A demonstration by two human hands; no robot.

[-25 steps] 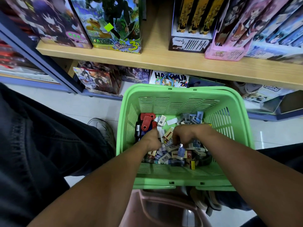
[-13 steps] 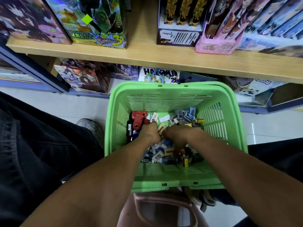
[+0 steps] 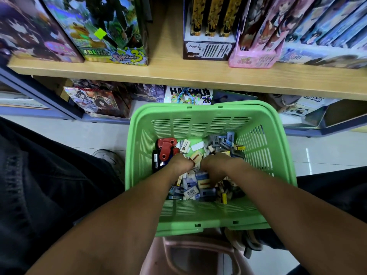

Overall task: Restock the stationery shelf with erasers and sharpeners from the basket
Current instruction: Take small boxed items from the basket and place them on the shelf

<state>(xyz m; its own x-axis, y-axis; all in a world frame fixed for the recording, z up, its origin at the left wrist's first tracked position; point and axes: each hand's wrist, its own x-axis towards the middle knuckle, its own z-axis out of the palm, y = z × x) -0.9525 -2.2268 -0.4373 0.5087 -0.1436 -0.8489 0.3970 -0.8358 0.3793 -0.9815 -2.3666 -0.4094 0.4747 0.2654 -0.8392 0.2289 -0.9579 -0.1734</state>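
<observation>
Head view: both hands, left [image 3: 181, 162] and right [image 3: 216, 165], reach into the basket [image 3: 278, 155]; fingers are buried among erasers [image 3: 195, 192], grip state indeterminate. Red sharpeners [image 3: 165, 148] lie just left of the left fingers.

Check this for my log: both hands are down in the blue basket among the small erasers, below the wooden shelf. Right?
Not quite: the basket is green, as the head view shows. Both the left hand and right hand are in it among the erasers, below the wooden shelf.
</observation>
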